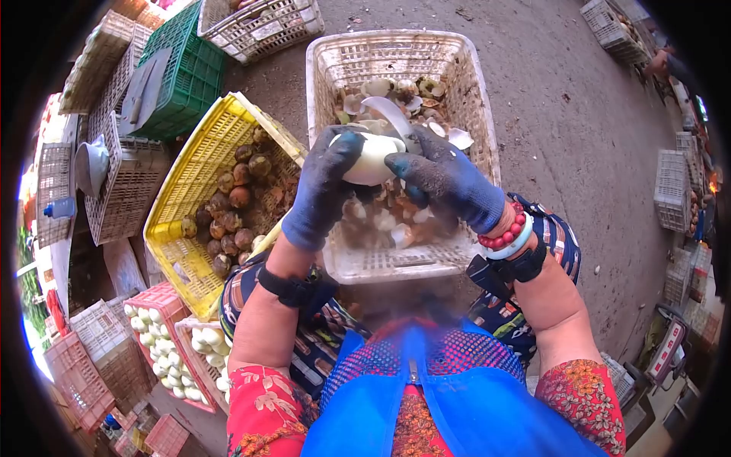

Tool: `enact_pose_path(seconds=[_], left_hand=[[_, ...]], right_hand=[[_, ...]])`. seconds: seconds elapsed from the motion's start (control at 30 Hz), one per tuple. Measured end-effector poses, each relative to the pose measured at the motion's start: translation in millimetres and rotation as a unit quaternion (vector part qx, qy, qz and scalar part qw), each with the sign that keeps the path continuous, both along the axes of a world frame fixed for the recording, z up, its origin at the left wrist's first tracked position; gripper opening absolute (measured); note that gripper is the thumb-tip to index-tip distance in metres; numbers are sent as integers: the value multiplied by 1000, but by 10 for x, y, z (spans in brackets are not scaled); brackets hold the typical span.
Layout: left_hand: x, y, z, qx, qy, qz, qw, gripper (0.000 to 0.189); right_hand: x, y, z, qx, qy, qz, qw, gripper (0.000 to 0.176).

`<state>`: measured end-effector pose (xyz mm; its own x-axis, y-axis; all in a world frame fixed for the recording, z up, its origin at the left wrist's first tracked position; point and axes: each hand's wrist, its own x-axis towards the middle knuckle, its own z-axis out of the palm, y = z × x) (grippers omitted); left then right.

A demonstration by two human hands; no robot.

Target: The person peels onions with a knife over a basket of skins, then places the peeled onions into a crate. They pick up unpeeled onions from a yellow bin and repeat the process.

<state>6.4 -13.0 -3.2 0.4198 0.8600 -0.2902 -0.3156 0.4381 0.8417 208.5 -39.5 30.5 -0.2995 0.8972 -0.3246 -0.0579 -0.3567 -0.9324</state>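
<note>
Near the top middle, above the white crate, my gloved left hand (326,183) is closed around a peeled, smooth white vegetable (371,161), which looks like a bamboo shoot. My gloved right hand (449,174) is closed at its right side, thumb against it. A short grey piece that looks like a knife blade (413,142) shows by its fingers; the handle is hidden. A pale curved strip (390,113), apparently peel, rises between the hands. Below them, the dirty white crate (403,270) holds peel scraps (402,234), partly blurred.
A yellow crate (171,263) of brown, round unpeeled vegetables (240,198) stands tilted at the left. Red crates (156,293) with peeled white pieces (171,358) sit lower left. A green crate (190,84) has a flat board on it. Another person's arm (666,65) shows far right.
</note>
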Motion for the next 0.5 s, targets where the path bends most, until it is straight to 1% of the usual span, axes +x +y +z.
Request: enact_pose_path(seconds=[0.03, 0.13, 0.23, 0.27, 0.33, 0.43, 0.5], left_hand=[[36, -21, 20, 20, 32, 3, 999, 46], [63, -46, -14, 20, 22, 14, 999, 49], [82, -50, -34, 27, 16, 15, 999, 51], [80, -54, -41, 30, 14, 13, 999, 51], [62, -55, -36, -46, -84, 27, 995, 52], [31, -22, 20, -160, -211, 53, 963, 59], [-45, 15, 72, -229, -285, 77, 928, 65]], right_hand=[[-7, -16, 31, -56, 39, 2, 998, 41], [3, 1, -92, -74, 74, -4, 994, 41], [-10, -25, -110, 45, 11, -11, 999, 40], [-28, -29, -120, 49, 5, -19, 999, 39], [-46, -39, -128, 49, 0, -31, 998, 39], [-6, -58, -81, 15, 15, -34, 999, 40], [98, -9, -51, -57, 141, -32, 988, 42]])
